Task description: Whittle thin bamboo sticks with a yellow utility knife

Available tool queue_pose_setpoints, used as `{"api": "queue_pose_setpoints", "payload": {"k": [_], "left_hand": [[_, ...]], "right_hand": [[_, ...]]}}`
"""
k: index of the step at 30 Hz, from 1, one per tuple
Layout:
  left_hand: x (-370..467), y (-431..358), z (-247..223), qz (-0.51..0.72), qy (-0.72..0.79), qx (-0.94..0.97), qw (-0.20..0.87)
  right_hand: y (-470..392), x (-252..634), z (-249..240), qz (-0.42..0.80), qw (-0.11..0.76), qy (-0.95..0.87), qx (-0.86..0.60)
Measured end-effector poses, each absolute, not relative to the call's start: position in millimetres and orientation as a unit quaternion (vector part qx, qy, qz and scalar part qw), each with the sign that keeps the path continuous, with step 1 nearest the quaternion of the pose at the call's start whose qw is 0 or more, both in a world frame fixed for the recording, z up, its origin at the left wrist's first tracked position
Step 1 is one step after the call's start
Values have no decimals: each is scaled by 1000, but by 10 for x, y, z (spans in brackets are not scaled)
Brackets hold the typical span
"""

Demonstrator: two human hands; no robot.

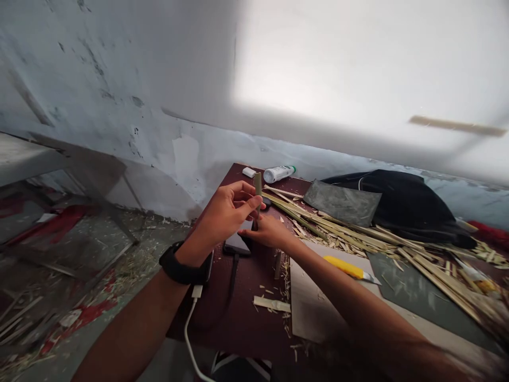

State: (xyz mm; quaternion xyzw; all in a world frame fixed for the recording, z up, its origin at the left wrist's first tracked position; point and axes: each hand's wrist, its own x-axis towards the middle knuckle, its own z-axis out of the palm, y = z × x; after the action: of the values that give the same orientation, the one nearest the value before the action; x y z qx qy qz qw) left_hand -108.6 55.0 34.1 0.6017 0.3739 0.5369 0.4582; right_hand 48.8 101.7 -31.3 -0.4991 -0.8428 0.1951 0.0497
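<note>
A short, flat greenish-tan bamboo strip (258,183) stands nearly upright between my hands over the table. My left hand (228,212), with a black band on its wrist, pinches the strip between thumb and fingers. Lower down, my right hand (267,231) closes around the strip's bottom end, its thumb pointing left; its other fingers are partly hidden. Just beneath the hands lies a phone (237,244) with a dark cable. Beside my right forearm, a yellow utility knife (350,268) rests on a pale board (306,313).
Long bamboo strips (338,229) and shavings cover the dark red table's (238,323) right side. A white bottle (279,174), a grey sheet (344,204) and black cloth (413,207) lie along the wall. A white cable (187,334) hangs over the front edge. Shavings litter the floor at left.
</note>
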Motion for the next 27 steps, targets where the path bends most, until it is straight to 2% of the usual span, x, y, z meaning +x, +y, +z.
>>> {"api": "queue_pose_setpoints", "payload": {"k": [7, 14, 27], "left_hand": [[-1238, 610, 342, 589, 406, 578, 392], [-1182, 616, 233, 542, 446, 635, 321], [-1128, 633, 185, 515, 474, 652, 291]], "right_hand": [[1073, 538, -358, 194, 53, -843, -500], [1070, 538, -349, 196, 62, -842, -499], [1020, 559, -319, 186, 61, -851, -487]]}}
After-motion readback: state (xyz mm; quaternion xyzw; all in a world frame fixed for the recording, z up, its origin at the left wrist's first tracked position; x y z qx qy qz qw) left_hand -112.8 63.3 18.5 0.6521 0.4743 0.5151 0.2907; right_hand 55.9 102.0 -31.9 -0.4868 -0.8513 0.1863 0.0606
